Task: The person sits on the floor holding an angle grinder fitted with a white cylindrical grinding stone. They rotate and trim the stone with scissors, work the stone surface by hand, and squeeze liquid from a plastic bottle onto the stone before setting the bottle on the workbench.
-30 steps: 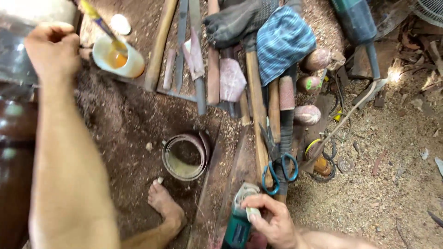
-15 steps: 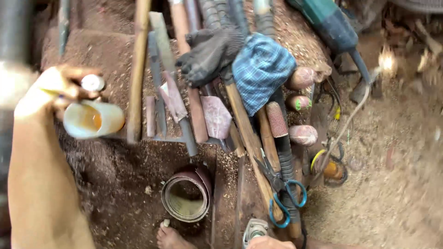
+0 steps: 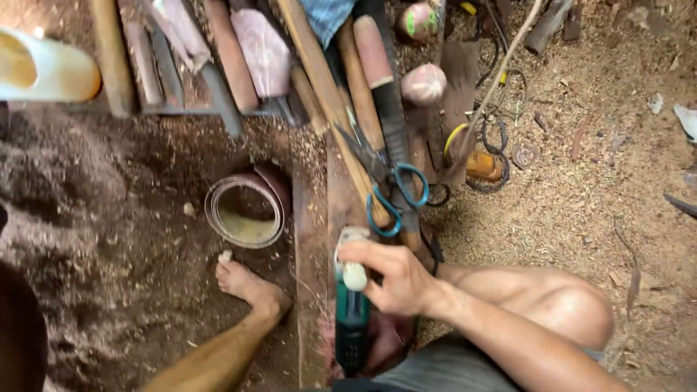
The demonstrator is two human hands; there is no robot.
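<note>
Sawdust floor: covered the ground (image 3: 581,210), brown and loose, wood chips scattered on it.
Right hand: right hand (image 3: 396,276) gripped a teal power tool (image 3: 351,327); fingers wrapped its white top end, thumb on the near side.
Tool position: teal power tool lay lengthwise on a wooden plank (image 3: 312,276), low centre of frame, just beside the person's right knee (image 3: 573,312).
Left hand: out of frame; state could not be told.
Cup: pale plastic cup (image 3: 43,72) with yellow liquid sat at the top-left edge, lying tilted, well apart from the tool.
Scissors: blue-handled scissors (image 3: 396,192) rested on long wooden handles (image 3: 327,94), just above the right hand, not touching it.
Ring: rolled band of sandpaper (image 3: 245,210) stood on the sawdust, left of the plank.
Foot: 1 bare foot (image 3: 250,283) was planted just below the roll, toes near it.
Other: 2 pinkish rounded pieces (image 3: 423,83) lay near the top, beside the handles; orange small tool (image 3: 483,165) sat among coiled cables to the right.
</note>
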